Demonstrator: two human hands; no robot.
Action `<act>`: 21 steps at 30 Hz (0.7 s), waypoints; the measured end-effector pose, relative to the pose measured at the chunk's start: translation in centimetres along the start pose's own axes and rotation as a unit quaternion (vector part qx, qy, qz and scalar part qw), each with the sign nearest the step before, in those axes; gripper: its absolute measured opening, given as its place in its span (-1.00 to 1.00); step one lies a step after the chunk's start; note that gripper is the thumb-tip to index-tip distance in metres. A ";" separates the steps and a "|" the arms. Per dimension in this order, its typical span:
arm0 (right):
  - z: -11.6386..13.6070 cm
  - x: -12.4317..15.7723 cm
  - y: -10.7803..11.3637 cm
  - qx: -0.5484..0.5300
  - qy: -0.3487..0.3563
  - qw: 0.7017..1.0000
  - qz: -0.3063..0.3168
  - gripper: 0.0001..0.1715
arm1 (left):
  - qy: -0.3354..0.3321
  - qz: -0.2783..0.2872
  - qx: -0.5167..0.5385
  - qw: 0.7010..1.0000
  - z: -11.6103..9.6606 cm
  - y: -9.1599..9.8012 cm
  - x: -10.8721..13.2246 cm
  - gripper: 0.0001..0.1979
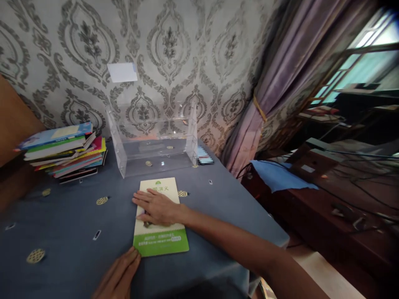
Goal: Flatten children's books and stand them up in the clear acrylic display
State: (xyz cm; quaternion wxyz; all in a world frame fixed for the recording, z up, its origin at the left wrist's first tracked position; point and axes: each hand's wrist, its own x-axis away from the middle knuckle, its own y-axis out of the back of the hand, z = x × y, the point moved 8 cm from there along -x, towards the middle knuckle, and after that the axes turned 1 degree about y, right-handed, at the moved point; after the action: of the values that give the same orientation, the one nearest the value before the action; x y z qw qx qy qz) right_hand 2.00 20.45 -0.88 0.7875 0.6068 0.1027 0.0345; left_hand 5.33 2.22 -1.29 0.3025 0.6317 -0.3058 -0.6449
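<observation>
A cream and green book (159,239) lies flat on the blue tablecloth (71,224), in front of a clear acrylic shelf (155,141). My right hand (156,207) rests palm down on the middle of its cover, fingers stretched flat and pointing left. My left hand (120,276) lies at the book's near left corner, fingers straight and touching that corner. Neither hand grips anything.
A stack of colourful books (64,151) sits at the back left against the patterned wall. A small blurred item (204,158) lies right of the shelf. A purple curtain (274,91) and a dark side table with a blue cloth (280,176) stand to the right.
</observation>
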 end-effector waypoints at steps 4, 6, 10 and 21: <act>0.0 -0.1 -0.2 0.003 0.004 1.000 -0.015 -0.32 | 0.035 -0.008 0.005 0.999 -0.6 1.0 -1.2 -0.46; 0.2 0.0 -0.3 0.010 0.010 1.000 -0.017 -0.35 | 0.068 -0.005 0.005 0.998 -0.6 1.2 -1.6 -0.49; 0.8 0.2 -0.3 0.021 0.031 0.999 -0.029 -0.44 | 0.108 0.019 0.023 0.994 -0.4 0.8 -1.9 -0.47; 0.6 0.2 0.2 0.018 0.006 0.999 -0.038 -0.47 | 0.140 0.036 0.067 0.987 3.2 -1.9 -4.3 -0.52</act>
State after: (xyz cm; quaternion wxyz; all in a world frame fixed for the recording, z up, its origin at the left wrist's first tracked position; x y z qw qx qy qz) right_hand 2.32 20.00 -0.58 0.7767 0.6160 0.1314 0.0065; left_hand 2.17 6.74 -0.02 0.3222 0.7232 -0.3259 -0.5167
